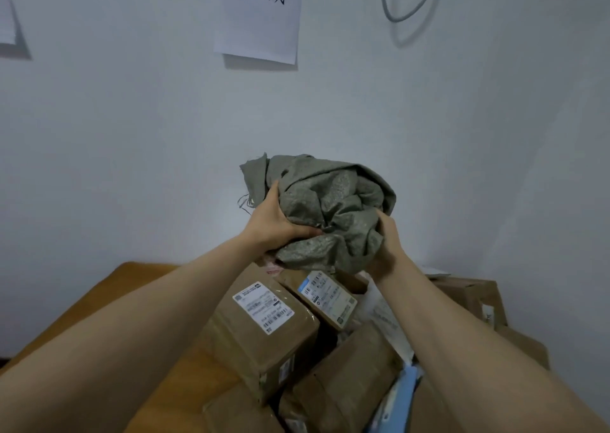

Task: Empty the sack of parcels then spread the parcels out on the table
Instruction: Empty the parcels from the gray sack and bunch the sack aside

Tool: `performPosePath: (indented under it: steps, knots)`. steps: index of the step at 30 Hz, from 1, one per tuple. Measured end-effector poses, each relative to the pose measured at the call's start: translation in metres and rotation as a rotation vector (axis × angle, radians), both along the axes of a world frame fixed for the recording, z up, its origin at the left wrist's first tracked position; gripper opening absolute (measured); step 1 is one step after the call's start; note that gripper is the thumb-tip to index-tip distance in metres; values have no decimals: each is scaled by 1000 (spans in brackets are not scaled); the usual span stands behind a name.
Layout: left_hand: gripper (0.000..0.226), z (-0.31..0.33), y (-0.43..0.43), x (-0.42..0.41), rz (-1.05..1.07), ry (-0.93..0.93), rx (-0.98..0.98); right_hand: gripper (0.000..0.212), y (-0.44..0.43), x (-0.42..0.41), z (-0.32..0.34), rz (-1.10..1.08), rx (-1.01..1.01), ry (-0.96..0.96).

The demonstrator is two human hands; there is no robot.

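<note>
Sack [330, 208]: grey-green woven fabric, coarse weave, frayed threads at its upper left edge. It is crumpled into a loose ball and held in the air above the far end of the parcels [297, 350], in front of the wall [132, 135].

Left hand [274, 221]: grips the bundle's left side, with the thumb pressed into the folds underneath and the fingers curled round behind the cloth.
Right hand [388, 244]: clamped on the lower right side; the fingers are buried in the fabric, so their spread cannot be told.

The parcels lie heaped and touching. The large carton [264, 333] is brown cardboard under glossy tape, tilted, with a white printed label on top. The smaller carton [326, 297] just behind it has a blue-edged label. The paper-wrapped parcel [350, 373] is soft-cornered and creased and leans against the large carton. The blue mailer [404, 396] is smooth plastic, wedged at the parcel's right. More brown cartons [472, 297] are stacked at the far right.

Table [138, 287]: orange-brown, smooth, with a rounded far-left corner. The heap fills its right half, and bare tabletop runs along the left, from the far corner to the near edge.

On the wall are a white paper sheet [260, 16] with two black characters and a grey cable loop [406, 3].
</note>
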State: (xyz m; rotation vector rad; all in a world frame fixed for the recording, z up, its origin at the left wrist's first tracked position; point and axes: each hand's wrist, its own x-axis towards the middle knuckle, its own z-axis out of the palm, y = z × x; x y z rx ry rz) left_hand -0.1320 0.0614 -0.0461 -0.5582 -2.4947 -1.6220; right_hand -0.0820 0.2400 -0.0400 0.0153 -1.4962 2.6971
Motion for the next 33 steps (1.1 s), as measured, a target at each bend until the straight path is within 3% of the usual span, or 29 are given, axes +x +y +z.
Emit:
performPosePath:
  steps: [3,6,10,13,20,24,33]
  knots:
    - [115,3,-20,6,120,6,-31,35,-16,-18,-4,77,-23,-15]
    - [91,-1,-45,9,243,-15,-8,65,-37,-34,-12,276,-39,-20]
    - [97,-12,-90,14,362,-69,22,91,-83,-52,-24,455,9,-46]
    - [101,-19,-116,11,424,-75,11,106,-113,-68,-33,378,5,-90]
    - [85,-47,-196,-18,472,-152,140,57,-206,-119,-51,252,264,-52]
    - [63,-70,-247,-53,426,-221,218,63,-263,-157,-75,160,350,-104]
    - [53,-123,-348,-134,358,-447,201,64,-362,-225,-130,27,445,-246]
